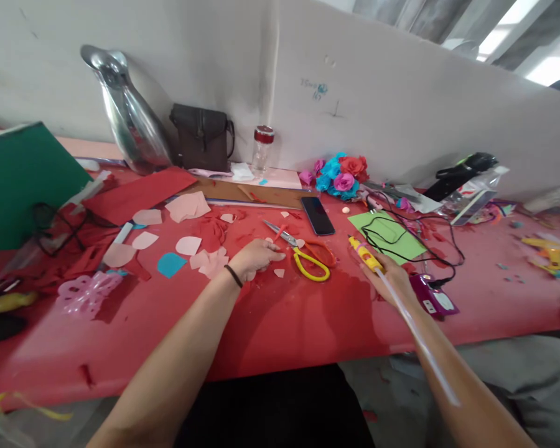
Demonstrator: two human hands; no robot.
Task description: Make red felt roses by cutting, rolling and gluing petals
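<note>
My left hand (254,258), with a dark band at the wrist, pinches what looks like a small red paper piece (279,233). Beside those fingertips lie scissors (312,264) with yellow handles, blades pointing away to the left. In my right hand (392,280) is a yellow hot glue gun (366,256), nozzle pointing forward and left; a long clear glue stick (427,351) sticks out of its back over my forearm. Pink paper petals (188,245) and a blue petal (172,264) lie left of my left hand.
A phone (318,215) lies behind the scissors. Black cable (401,227) crosses a green sheet (387,235) to a purple power strip (433,297). Paper flowers (343,176), a glass jar (263,149), a black bag (201,137) and a metal jug (130,118) stand along the wall.
</note>
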